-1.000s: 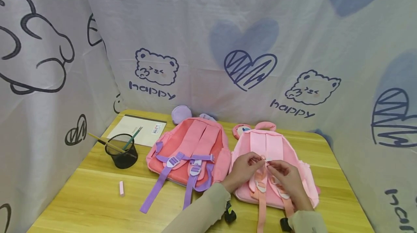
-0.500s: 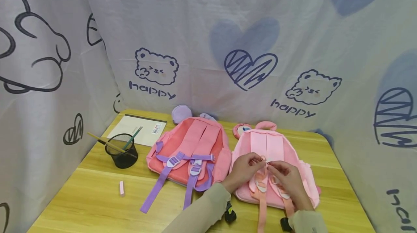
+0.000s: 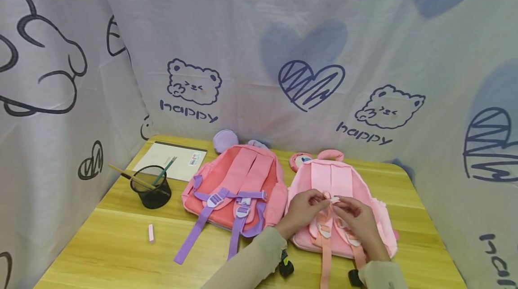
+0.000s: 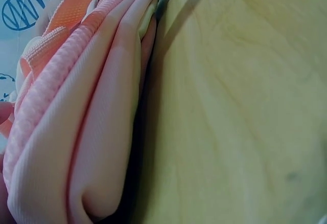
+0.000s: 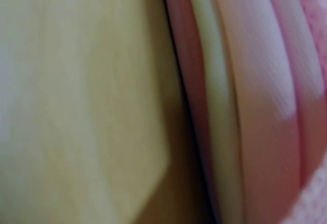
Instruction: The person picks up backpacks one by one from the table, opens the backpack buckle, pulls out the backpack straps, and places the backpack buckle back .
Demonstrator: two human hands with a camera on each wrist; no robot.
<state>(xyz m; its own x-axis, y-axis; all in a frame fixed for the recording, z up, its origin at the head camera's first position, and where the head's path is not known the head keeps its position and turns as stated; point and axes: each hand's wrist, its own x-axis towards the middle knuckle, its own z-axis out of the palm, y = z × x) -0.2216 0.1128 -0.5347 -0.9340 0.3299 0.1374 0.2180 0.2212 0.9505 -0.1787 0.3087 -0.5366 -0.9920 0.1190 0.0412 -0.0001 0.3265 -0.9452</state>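
Buckle (image 3: pixel 334 198) on the pale pink backpack (image 3: pixel 366 197) is pinched by our left hand (image 3: pixel 301 210) and right hand (image 3: pixel 358 221), steadying its 2 halves.

A yellow wooden table (image 3: pixel 121 244) fills the lower frame, bearing a white notepad (image 3: pixel 170 162) and black mesh pen cup (image 3: pixel 151 188) at left, a small pink eraser (image 3: pixel 151 233), a coral backpack with purple straps (image 3: pixel 234 188) at centre, and a pale pink backpack (image 3: pixel 344 181) at right.

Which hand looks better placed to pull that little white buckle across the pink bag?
Probably the right hand. Both hands pinch the white buckle on the light pink backpack, but the right's fingertips sit closest on it, while the left hand seems to steady the strap beside it.
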